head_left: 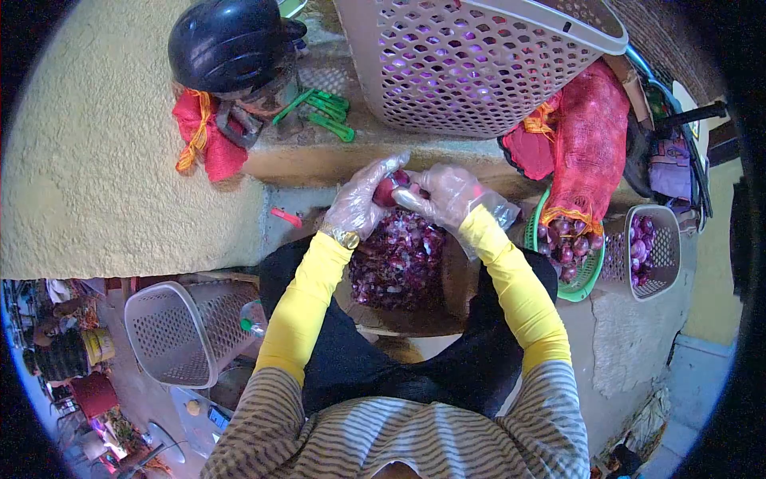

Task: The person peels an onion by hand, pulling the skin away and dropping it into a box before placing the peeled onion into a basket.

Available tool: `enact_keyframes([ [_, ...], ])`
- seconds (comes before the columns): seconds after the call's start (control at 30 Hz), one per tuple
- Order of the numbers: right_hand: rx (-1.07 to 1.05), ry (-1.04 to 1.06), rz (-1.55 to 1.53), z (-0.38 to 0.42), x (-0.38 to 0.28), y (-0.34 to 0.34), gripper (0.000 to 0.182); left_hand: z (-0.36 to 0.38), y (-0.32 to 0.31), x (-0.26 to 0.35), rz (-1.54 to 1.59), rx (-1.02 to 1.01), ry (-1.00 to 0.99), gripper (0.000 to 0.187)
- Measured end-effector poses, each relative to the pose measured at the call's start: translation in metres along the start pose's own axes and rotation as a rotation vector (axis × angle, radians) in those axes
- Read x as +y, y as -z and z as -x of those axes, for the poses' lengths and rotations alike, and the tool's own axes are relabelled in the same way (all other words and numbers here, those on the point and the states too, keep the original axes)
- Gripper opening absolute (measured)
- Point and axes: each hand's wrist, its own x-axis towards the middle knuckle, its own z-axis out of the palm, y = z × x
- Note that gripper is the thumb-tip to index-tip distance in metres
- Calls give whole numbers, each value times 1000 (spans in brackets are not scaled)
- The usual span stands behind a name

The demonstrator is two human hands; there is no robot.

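- Striped grey knit top [383, 431] nearest the camera, at 6 o'clock, with dark trousers spread on either side of a brown cardboard box [457, 297].
- Both hands meet just above the box, in clear plastic gloves and yellow sleeves, at 12 o'clock from the body. The left hand [357, 201] curls its fingers and thumb round a dark red onion [386, 191].
- The right hand [448, 190] has its fingers bent, its thumb reaching to the onion's side; whether it pinches a blade or a bit of skin, I cannot tell.
- Work looks well under way: a thick heap of purple onion skins [396, 267] lies in the box, and smooth, paler onions [641, 247], seemingly peeled, sit in a small grey perforated basket [677, 262] between 3 and 4 o'clock.
- Much seems left: darker onions [568, 247], seemingly unpeeled, fill the mouth of a long red net sack [592, 136] and lie in a green plastic basket [589, 286] near 4 o'clock.
- Purple shows through a big beige perforated basket [447, 76] towards 1 o'clock; its contents are unclear.
- Held between the hands, the onion looks rounded, glossy and deep red, partly hidden by fingers; how much skin remains cannot be made out.
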Motion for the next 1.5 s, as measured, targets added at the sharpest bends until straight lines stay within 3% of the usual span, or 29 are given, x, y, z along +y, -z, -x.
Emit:
enact_keyframes([
  [0.03, 0, 1, 0, 1, -3, 1, 49, 1, 1, -2, -283, -2, -69, 39],
  [0.07, -61, -25, 61, 2, -7, 3, 56, 0, 3, -3, -282, -1, -70, 39],
  [0.17, -137, -35, 119, 2, -12, 7, 63, 0, 0, 2, -91, -45, -49, 47],
  [0.27, -181, -21, 147, 3, -19, 13, 61, 6, -7, 11, 56, -49, -14, 39],
  [0.33, -209, -22, 176, 5, -24, 13, 59, 4, -8, 13, 394, 33, 129, 37],
  [0.43, -298, 69, 150, 8, -26, 5, 56, -7, -2, 8, 545, 127, 174, 40],
  [0.67, -290, 88, 144, 11, -24, 8, 55, -10, 4, 3, 695, 177, 265, 44],
  [0.73, -315, 104, 132, 10, -25, 12, 56, -9, 5, 2, 808, 93, 286, 46],
  [0.93, -397, 92, 162, 11, -28, 10, 54, -7, -2, 4, 734, 120, 300, 46],
  [1.03, -236, 119, 92, 15, -18, 7, 53, -7, -7, 14, 757, 142, 275, 48],
  [1.17, -245, 22, 166, 13, -12, 20, 59, -11, -2, 10, 736, 15, 206, 45],
  [1.3, -248, -46, 178, 12, -3, 31, 69, -10, -3, 5, 815, 22, 92, 42],
  [1.37, -198, -80, 167, 14, -1, 34, 69, -15, -6, 7, 688, 174, 47, 44],
  [1.5, -42, -134, 68, 15, 2, 30, 67, -11, -13, 16, 805, 222, 95, 43],
])
